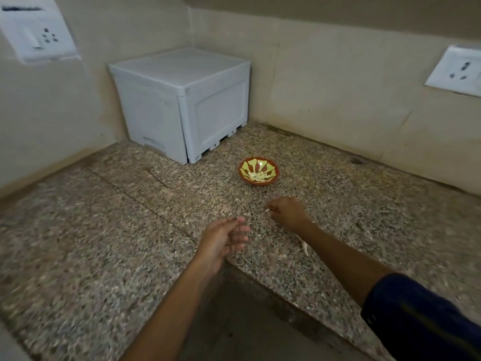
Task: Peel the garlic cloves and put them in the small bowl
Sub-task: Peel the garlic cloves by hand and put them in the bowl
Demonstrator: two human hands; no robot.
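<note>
One small bowl [259, 171] sits on the speckled granite counter [104, 230], in front of and to the right of one white plastic box [182, 100] that occupies the corner where the two tiled walls meet. The bowl is reddish-brown outside, with a yellow-green striped pattern inside, and it holds a small heap of pale garlic cloves [257, 175]; the pieces overlap and the frame is soft, so their number cannot be counted. Two hands are over the counter, both nearer the viewer than the bowl and apart from it. The left hand [225, 239] hovers palm inward with its fingers loosely curved and nothing visible in it, so it reads as released. The right hand [289, 212] lies closer to the bowl with its fingertips drawn together, and a thin pale sliver [267, 210] projects from them; the hand appears to pinch it, though motion blur makes it impossible to tell whether the sliver is peel or clove. One more pale fragment [305, 247] lies on the counter beside the right forearm. The right arm wears one dark blue sleeve [421, 316]. Two white wall sockets are visible: one socket plate [39, 35] on the left wall and one second socket plate [458, 70] on the right wall.
</note>
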